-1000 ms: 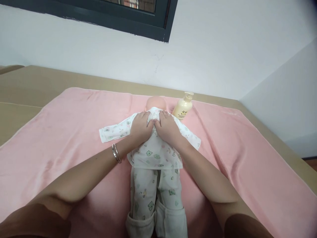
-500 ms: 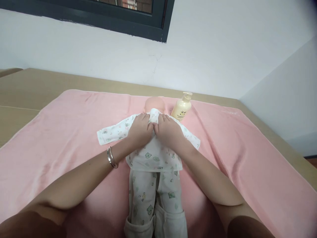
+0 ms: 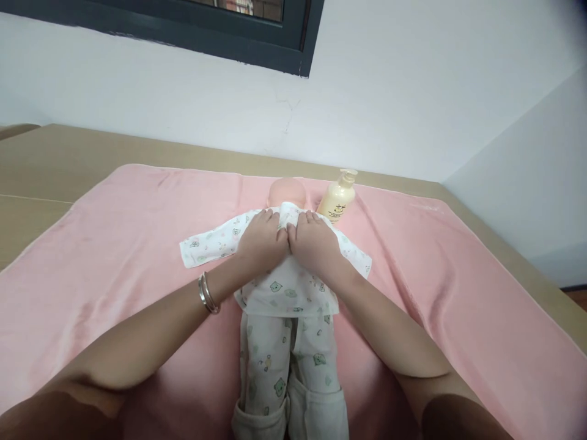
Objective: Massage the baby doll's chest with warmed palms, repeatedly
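Fingers of the left hand (image 3: 262, 243) and right hand (image 3: 317, 243) lie flat, unclamped and close together, on the upper torso of a doll (image 3: 290, 294), thumbs meeting at its midline. The doll lies stretched out on a pink blanket (image 3: 137, 256), dressed in a white top and trousers printed with small green animal motifs; sleeves spread sideways, trouser cuffs broad and plain, head bald and smooth. Just beside its shoulder: a cream pump bottle (image 3: 338, 200). Beyond: tan tabletop (image 3: 114, 144), white wall (image 3: 389, 98), dark window frame (image 3: 229, 40).
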{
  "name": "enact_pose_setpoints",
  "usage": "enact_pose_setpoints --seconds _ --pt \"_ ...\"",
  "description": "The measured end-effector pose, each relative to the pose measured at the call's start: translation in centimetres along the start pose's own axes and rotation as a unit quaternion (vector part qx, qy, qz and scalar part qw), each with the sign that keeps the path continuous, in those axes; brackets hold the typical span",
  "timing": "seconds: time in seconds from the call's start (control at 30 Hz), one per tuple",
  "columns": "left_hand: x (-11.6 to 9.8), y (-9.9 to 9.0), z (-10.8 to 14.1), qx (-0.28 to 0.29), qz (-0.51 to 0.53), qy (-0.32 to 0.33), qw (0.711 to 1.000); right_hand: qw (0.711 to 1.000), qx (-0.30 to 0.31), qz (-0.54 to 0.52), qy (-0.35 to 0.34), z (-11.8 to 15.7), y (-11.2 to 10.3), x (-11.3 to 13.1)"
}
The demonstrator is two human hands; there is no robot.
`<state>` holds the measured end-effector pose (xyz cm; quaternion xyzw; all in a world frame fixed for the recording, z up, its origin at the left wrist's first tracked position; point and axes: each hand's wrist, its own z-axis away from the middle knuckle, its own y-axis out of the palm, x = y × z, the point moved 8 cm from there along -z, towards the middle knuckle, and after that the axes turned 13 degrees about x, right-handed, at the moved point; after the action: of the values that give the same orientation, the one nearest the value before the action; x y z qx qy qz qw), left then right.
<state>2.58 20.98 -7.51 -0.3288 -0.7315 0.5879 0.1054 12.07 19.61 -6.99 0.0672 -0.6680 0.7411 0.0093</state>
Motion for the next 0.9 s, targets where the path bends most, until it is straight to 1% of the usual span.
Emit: enact_pose_setpoints --seconds 0.07,0.13,0.2,0.3,0.4,0.5,0.57,0.63,0.7,0.8,0.9 --pt "1.6 0.3 -0.9 0.034 0.046 -0.038 0.998 1.0 0.002 0.022 -0.01 1.2 -0.2 1.0" --pt "2.4 0.4 -1.3 0.05 0.05 -0.07 0.995 1.0 0.008 0.021 -0.011 1.8 -0.5 1.4" --pt "2.0 0.4 -1.1 0.05 0.014 -0.076 0.996 1.0 0.023 -0.002 -0.01 1.3 -0.6 0.9" --pt "0.3 0.1 -0.4 0.041 -0.049 -0.06 0.996 0.998 0.046 -0.037 -0.016 -0.5 -0.4 -0.4" --pt "-0.4 -0.1 0.1 0.037 -0.067 -0.056 0.996 0.998 0.047 -0.024 -0.021 -1.5 -0.1 -0.9" --pt "0.2 -0.3 -0.4 0.052 -0.02 -0.06 0.997 0.998 0.044 0.028 -0.045 -0.4 -0.2 0.4" --pt "1.2 -0.4 -0.8 0.063 0.039 -0.082 0.994 0.995 0.037 0.064 -0.063 0.8 -0.4 1.5" --pt "2.0 -0.3 -1.1 0.068 0.087 -0.108 0.988 0.995 0.027 0.076 -0.066 1.5 -0.6 2.2" --pt "2.3 -0.2 -1.1 0.066 0.106 -0.114 0.986 0.997 0.008 0.053 -0.054 1.4 -0.8 2.1" --pt "2.0 0.1 -1.1 0.043 0.098 -0.093 0.99 0.999 -0.023 -0.001 -0.039 0.3 -0.6 1.3" --pt "1.9 0.4 -0.9 0.028 0.096 -0.085 0.991 0.999 -0.031 -0.028 -0.032 -0.6 0.0 0.7"
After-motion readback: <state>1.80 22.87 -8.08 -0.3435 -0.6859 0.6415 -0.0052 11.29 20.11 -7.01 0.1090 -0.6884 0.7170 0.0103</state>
